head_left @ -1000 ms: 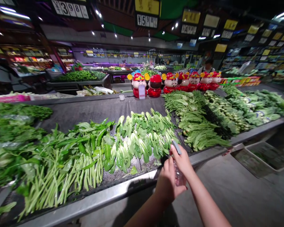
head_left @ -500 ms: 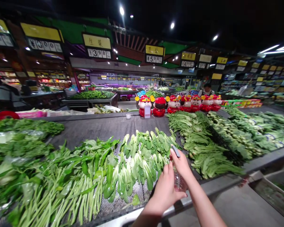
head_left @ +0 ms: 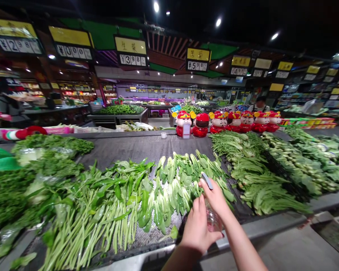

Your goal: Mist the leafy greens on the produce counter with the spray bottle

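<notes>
Both my hands hold a small clear plastic spray bottle (head_left: 213, 219) over the front edge of a vegetable stand. My left hand (head_left: 197, 226) wraps round the bottle's body from the left. My right hand (head_left: 216, 197) grips its top, fingers closed near the grey spray head (head_left: 207, 180). Just beyond the bottle lie rows of bok choy (head_left: 180, 184) on black mesh. Long-stemmed leafy greens (head_left: 101, 210) lie to the left of them.
The stand's metal rim (head_left: 260, 226) runs along the front. More bundled greens (head_left: 260, 177) fill the right side, dark leafy greens (head_left: 31, 177) the left. Red figurines (head_left: 220, 122) line the back. Price signs (head_left: 131, 52) hang overhead. A person (head_left: 260, 103) stands far behind.
The view has tilted up and swung left, so the stand has slid rightward in frame. My hands keep the same hold on the bottle, a little nearer the bok choy.
</notes>
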`<state>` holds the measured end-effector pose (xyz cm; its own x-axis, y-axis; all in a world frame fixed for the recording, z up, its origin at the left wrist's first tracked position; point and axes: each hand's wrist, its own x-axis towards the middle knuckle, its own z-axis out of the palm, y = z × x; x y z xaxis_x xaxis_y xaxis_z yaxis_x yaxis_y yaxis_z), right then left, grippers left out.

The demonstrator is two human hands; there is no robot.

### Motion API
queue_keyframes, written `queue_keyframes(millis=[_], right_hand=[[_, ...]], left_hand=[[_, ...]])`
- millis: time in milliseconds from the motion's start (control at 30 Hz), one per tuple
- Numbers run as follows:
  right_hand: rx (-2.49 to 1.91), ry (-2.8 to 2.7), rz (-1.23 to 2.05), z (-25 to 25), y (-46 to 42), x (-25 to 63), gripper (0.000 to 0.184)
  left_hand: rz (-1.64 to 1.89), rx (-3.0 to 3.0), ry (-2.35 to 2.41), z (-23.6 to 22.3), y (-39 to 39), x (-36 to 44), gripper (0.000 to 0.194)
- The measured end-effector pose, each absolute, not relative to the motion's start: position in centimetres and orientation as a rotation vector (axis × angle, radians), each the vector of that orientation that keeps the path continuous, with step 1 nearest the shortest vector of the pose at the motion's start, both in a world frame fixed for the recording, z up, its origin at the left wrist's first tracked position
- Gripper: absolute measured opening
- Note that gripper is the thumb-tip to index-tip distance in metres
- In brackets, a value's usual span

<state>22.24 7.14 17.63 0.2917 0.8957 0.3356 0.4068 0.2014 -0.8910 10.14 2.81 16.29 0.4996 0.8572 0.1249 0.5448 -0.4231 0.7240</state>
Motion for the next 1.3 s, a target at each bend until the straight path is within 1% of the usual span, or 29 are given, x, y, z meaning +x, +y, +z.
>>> queue_keyframes(millis=[233,433,633,967,1167,1300], right_hand=[[-1.430,-1.291,0.524,17.6,6.2,18.9,0.036],[-1.421,-1.228,0.580,16.3,5.6,17.3,0.034],[-1.462,-1.193,0.538,15.2,4.5,16.8,0.034],[-1.528,-1.203,0.529,15.0,2.2,17.5,0.034],[-1.551,-1.203,0.529,14.5,0.5,19.4,0.037],[-1.529,-1.163,0.567,13.6,-1.0,20.8,0.037]], left_hand=[[0.610,2.144,1.180,15.9,2.4,7.2,0.111],[0.562,2.149,1.150,15.4,1.9,5.2,0.110],[0.498,2.157,1.129,15.0,1.0,4.2,0.112],[0.496,2.134,1.111,14.7,-1.1,5.3,0.116],[0.458,2.137,1.167,14.6,-3.1,7.3,0.121],[0.419,2.169,1.178,14.3,-4.7,8.5,0.121]])
